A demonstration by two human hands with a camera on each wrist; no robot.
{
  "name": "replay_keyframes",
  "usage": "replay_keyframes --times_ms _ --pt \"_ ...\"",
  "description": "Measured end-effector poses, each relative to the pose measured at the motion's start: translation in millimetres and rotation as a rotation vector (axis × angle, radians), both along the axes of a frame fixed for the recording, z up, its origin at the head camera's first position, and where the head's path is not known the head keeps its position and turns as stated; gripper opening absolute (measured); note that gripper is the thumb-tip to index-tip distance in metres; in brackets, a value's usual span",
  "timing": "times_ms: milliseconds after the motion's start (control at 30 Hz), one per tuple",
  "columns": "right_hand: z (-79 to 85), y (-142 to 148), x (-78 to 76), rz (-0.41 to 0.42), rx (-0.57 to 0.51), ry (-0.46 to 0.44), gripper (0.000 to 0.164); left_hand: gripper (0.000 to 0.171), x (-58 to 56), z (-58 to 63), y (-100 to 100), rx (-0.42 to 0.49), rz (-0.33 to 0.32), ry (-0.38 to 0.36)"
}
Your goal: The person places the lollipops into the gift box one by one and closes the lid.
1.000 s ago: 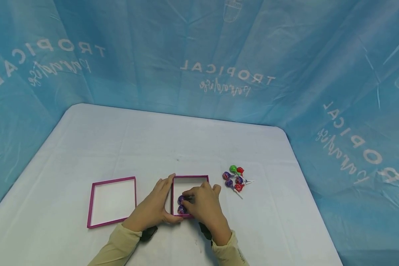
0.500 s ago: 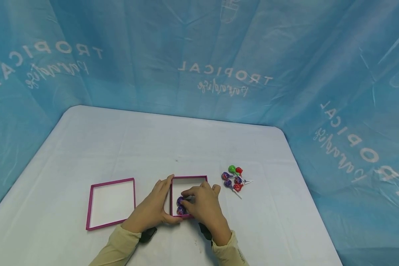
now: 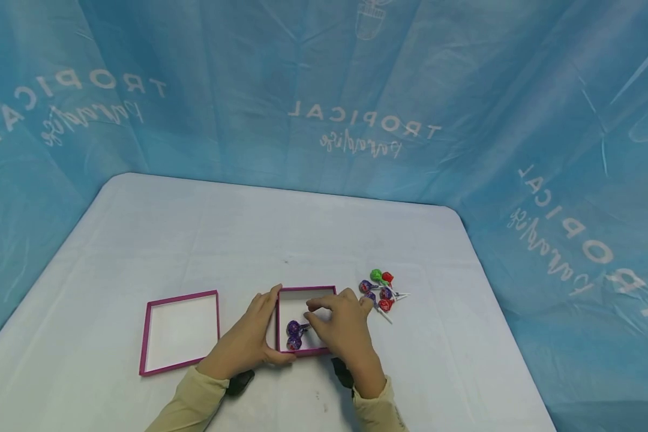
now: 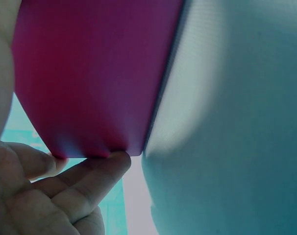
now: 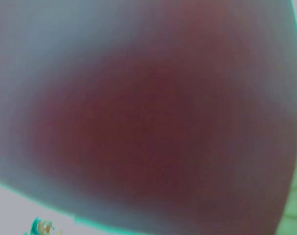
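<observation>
My left hand (image 3: 245, 345) holds a square magenta-edged box (image 3: 306, 288) with a white inside. Its thumb lies along the near side and its fingers reach the far left corner. In the left wrist view, fingertips (image 4: 120, 160) touch the edge of the magenta wall (image 4: 99, 73). Two purple-wrapped lollipops, one (image 3: 293, 327) just behind the other (image 3: 294, 342), lie at the box's near left, sticks pointing right. Over the box's right part hovers my right hand (image 3: 348, 330), thumb and forefinger apart with nothing seen between them. The right wrist view is mostly a dark blur.
A second magenta-edged square tray or lid (image 3: 144, 336) lies to the left on the white table (image 3: 281, 234). Right of the box is a pile of lollipops in green (image 3: 376, 275), red (image 3: 386, 305) and purple wrappers. Blue printed sheets (image 3: 237, 120) surround the table.
The right hand has let go of the rear purple lollipop and moved right and slightly up, uncovering its stick. The left hand stays on the box.
</observation>
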State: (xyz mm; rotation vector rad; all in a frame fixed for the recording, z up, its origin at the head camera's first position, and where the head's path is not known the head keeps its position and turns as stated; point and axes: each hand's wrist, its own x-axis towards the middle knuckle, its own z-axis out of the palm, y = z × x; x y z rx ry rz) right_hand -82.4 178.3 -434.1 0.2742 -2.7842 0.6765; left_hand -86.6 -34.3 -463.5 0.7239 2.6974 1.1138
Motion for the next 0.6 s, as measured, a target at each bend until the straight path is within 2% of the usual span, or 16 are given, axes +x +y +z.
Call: replay_keyframes --times_ms 267,600 --pt "2.2 8.9 -3.6 -0.037 -0.052 0.031 0.015 0.135 -0.7 -1.8 -0.1 -0.004 0.003 0.050" --pt "1.0 22.8 -5.5 -0.104 -0.085 0.080 0.014 0.136 -0.8 -2.1 0.9 -0.006 0.010 0.038"
